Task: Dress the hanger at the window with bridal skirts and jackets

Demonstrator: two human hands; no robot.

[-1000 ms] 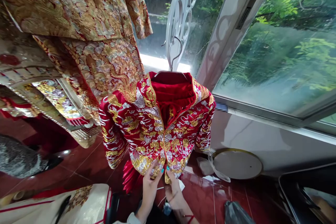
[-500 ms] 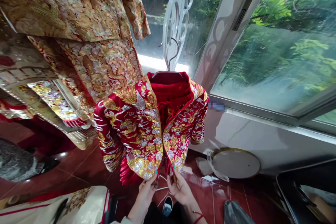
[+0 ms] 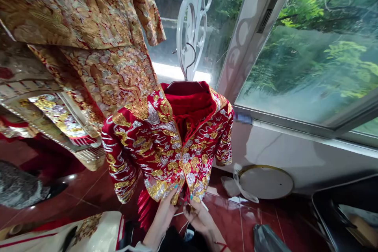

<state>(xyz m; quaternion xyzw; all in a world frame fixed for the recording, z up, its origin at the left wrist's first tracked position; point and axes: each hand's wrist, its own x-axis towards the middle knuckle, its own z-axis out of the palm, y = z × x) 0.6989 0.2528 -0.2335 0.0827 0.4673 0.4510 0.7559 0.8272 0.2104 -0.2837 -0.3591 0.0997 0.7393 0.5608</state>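
A red jacket (image 3: 159,145) with gold and silver embroidery hangs in front of me on a metal hanger (image 3: 186,80). Its front edges meet around the middle and part at the collar and near the hem. My left hand (image 3: 167,208) pinches the bottom corner of the left front panel. My right hand (image 3: 198,213) is closed on the bottom corner of the right panel, a red string round its wrist. Red pleated cloth (image 3: 146,208) shows below the jacket on the left. The fingertips are partly hidden by the fabric.
Gold embroidered garments (image 3: 112,67) hang at the left. Behind the hanger stands white scrolled metalwork (image 3: 186,19) by a window (image 3: 310,71). A round white board (image 3: 265,182) leans at the wall, with a dark plastic bag (image 3: 267,238) and black chair (image 3: 321,197) to the right.
My hands have drawn the two front panels together, so the gap between their edges has narrowed. The hem has come slightly toward me, and the view has shifted a little.
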